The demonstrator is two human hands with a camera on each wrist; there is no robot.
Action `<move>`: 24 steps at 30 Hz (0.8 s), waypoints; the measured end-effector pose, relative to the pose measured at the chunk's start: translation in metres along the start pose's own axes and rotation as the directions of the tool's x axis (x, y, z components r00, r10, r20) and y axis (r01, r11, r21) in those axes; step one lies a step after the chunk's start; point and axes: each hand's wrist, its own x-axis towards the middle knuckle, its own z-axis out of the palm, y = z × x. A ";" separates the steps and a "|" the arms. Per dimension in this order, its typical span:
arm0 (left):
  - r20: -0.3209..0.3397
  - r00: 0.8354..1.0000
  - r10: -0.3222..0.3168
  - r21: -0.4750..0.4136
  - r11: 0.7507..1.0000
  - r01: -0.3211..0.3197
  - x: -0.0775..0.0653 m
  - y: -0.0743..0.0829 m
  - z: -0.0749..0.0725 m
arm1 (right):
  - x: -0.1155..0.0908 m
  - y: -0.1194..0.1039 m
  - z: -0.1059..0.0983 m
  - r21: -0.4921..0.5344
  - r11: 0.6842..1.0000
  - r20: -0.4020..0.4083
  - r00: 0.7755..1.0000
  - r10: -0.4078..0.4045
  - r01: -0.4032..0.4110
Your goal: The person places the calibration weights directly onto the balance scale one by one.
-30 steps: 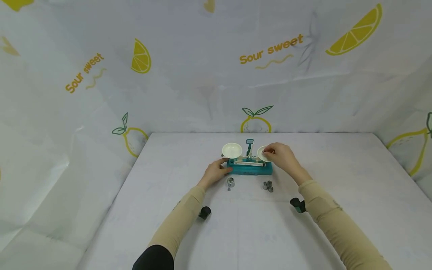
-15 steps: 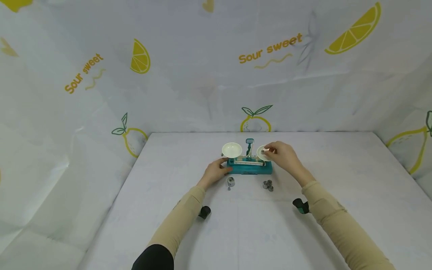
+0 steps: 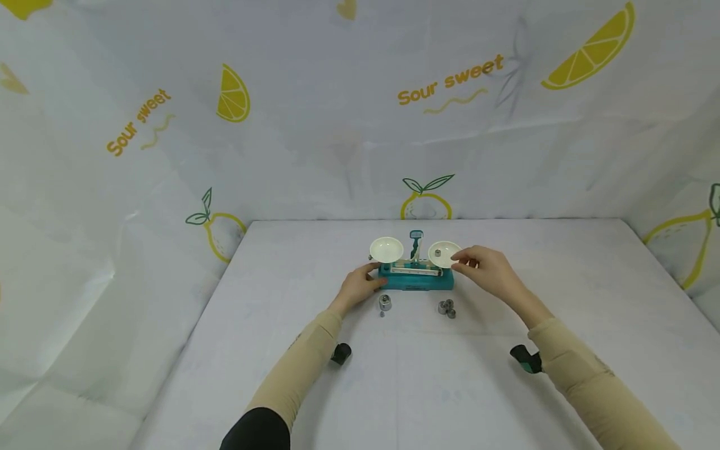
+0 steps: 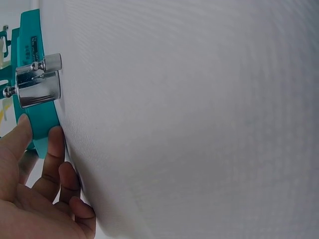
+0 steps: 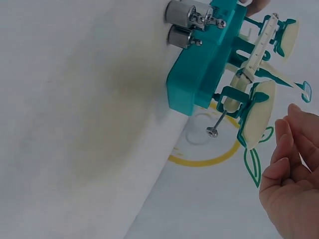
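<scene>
A teal balance scale (image 3: 416, 281) with two cream pans stands toward the back of the table. My left hand (image 3: 357, 289) grips the left end of its base, thumb on one side and fingers on the other in the left wrist view. The left pan (image 3: 386, 249) holds nothing. On the right pan (image 3: 447, 247) sits a small metal weight (image 3: 437, 252). Just right of that pan, my right hand (image 3: 490, 270) hovers with loosely bent fingers and nothing between them. In the right wrist view, its fingertips are beside the pan's rim.
In front of the scale's left end stand a large metal weight (image 3: 385, 303) and a tiny one (image 3: 382, 314). A cluster of metal weights (image 3: 446, 308) stands before its right end. Lemon-printed white sheeting (image 3: 315, 156) rises behind the table.
My right hand has let go of the small weight in the right pan and drawn back to the right, uncovering the pan. The left hand has stayed on the base.
</scene>
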 end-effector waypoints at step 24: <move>-0.007 1.000 0.008 0.013 1.000 -0.007 0.001 -0.002 0.001 | -0.025 0.024 0.028 0.041 0.999 0.254 0.967 0.024 -0.035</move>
